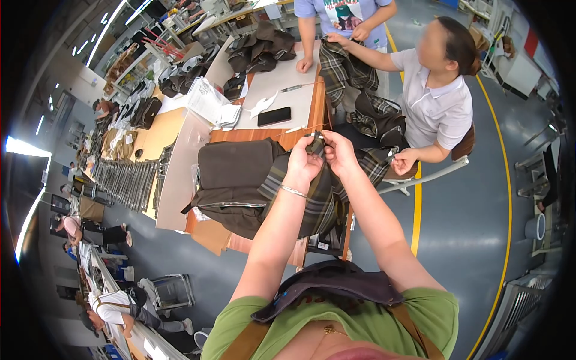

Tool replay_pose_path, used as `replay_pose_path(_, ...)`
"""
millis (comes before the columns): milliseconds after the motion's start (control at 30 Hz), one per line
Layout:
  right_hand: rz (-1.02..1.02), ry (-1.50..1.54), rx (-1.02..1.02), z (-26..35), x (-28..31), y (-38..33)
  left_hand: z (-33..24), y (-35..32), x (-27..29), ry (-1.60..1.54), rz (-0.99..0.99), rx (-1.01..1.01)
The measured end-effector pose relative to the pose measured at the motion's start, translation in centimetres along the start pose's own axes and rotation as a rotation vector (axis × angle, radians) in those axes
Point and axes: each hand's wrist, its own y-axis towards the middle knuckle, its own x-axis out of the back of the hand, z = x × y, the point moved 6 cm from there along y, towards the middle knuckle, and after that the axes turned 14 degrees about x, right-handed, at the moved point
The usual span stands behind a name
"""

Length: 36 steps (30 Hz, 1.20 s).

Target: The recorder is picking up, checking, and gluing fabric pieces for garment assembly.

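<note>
Both my hands meet over the table's near right side. Between their fingertips is a small dark fabric piece (315,144), apparently an edge of the plaid cloth (318,201) that hangs below in dark folds. My left hand (305,159), a bracelet at its wrist, pinches it from the left. Closed on it from the right is my right hand (341,152). Whether anything smaller sits in the fingers is too fine to make out. Beside my left forearm lies a dark brown backpack (233,165) with a zip along its side.
A black phone (274,116), a notepad (208,102) and a pen (292,88) lie on the table (303,109). Dark fabric parts (261,49) are heaped behind. At the right, a seated co-worker (435,96) handles plaid cloth; another person (345,24) stands across.
</note>
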Motion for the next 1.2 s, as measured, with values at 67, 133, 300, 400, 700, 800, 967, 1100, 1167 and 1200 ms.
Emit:
replay_pose_path(67, 0.009, -0.011, 0.000, 0.1, 0.1, 0.0, 0.1, 0.0, 0.0, 0.011, 0.009, -0.003)
replay_pose_path(133, 0.034, -0.028, 0.021, 0.4, 0.2, 0.1, 0.3, 0.1, -0.1, 0.015, 0.011, 0.013)
replay_pose_path(300, 0.021, -0.086, 0.050, 0.8, 0.0, -0.4, 0.4, 0.2, 0.1, 0.012, 0.001, 0.000)
replay_pose_path(400, 0.014, -0.092, 0.032, 0.8, 0.2, -0.4, 0.5, 0.3, 0.3, 0.028, 0.011, 0.009)
replay_pose_path(700, 0.045, -0.169, 0.053, 0.9, 1.1, -0.1, 0.9, 0.6, 0.0, 0.056, 0.052, 0.032)
replay_pose_path(800, 0.056, -0.157, 0.050, 1.0, 1.5, -0.1, 0.9, 0.5, -0.1, 0.054, 0.038, 0.027)
replay_pose_path(967, 0.034, -0.181, 0.092, 0.9, 1.4, -0.8, 1.3, 0.4, 0.5, 0.049, 0.003, 0.020)
replay_pose_path(1100, 0.053, -0.194, 0.084, 0.8, 1.9, -1.3, 1.9, 0.0, 0.7, 0.064, 0.017, 0.049)
replay_pose_path(1167, 0.098, -0.284, 0.066, 0.7, 2.0, -1.6, 2.0, -0.1, 0.7, 0.071, 0.010, 0.052)
replay_pose_path(1200, 0.098, -0.284, 0.064, 0.8, 2.1, -1.7, 2.0, -0.2, 0.6, 0.061, 0.016, 0.046)
